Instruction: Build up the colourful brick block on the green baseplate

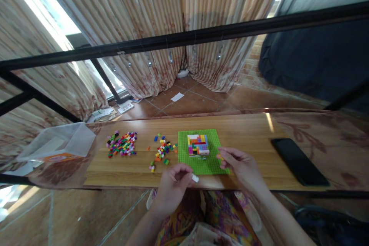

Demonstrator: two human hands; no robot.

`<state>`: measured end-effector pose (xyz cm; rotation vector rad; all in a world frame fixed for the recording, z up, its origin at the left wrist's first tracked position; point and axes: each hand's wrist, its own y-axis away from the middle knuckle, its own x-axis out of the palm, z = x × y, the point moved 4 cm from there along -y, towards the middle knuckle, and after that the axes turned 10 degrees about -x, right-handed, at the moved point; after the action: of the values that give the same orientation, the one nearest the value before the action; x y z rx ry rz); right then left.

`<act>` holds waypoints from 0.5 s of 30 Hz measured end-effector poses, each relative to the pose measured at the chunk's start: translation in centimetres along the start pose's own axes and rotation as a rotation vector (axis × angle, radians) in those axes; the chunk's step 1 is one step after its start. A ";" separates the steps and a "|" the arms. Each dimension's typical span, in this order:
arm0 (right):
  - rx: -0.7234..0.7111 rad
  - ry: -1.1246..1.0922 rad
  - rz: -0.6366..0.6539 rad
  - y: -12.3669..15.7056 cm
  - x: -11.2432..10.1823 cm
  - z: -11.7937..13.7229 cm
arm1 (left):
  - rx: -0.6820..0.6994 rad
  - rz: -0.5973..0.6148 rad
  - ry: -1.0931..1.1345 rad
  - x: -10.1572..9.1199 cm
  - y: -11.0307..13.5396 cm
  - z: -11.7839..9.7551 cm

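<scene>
A green baseplate lies on the wooden board, and a low block of many-coloured toy bricks is built up near its middle. My left hand is by the board's front edge, just left of the plate's near side. Its thumb and fingers pinch a small white brick. Over the plate's right edge, my right hand pinches a small yellow-orange brick, partly hidden by the fingers. Loose bricks are scattered left of the plate.
A denser pile of bricks sits further left on the wooden board. Beyond it stands a clear plastic bin. At the right lies a black phone-like slab. A dark metal bar crosses in front of the curtains.
</scene>
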<state>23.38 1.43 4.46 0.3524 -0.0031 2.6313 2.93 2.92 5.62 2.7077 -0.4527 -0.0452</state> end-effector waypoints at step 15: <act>-0.081 0.150 -0.092 -1.7 -3.1 -3.0 | 0.313 -0.441 -0.125 -1.3 -6.9 1.1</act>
<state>26.07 1.66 0.71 0.1243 -0.0427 2.5515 3.74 8.88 1.93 3.0732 0.1250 -0.2881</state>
